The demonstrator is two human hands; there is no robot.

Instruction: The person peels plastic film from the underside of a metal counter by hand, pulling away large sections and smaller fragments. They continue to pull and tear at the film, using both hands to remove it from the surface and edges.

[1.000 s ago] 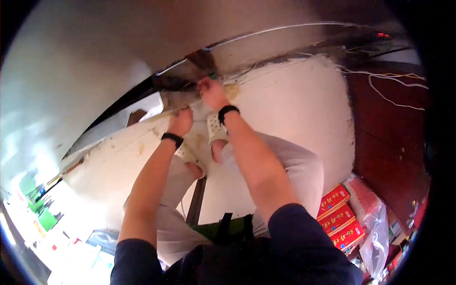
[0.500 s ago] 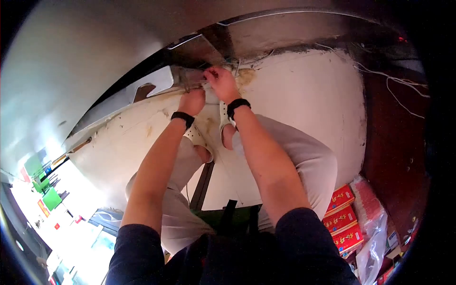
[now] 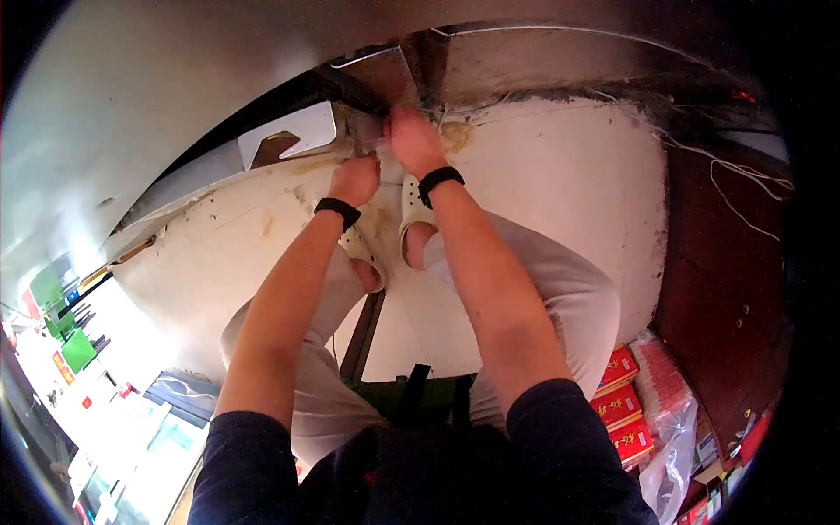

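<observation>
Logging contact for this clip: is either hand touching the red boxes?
No, the left hand and right hand are up against the wall, far from the red boxes.

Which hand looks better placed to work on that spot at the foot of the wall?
Probably the right hand: it lies at the wall's foot; the left hand sits further back.
</observation>
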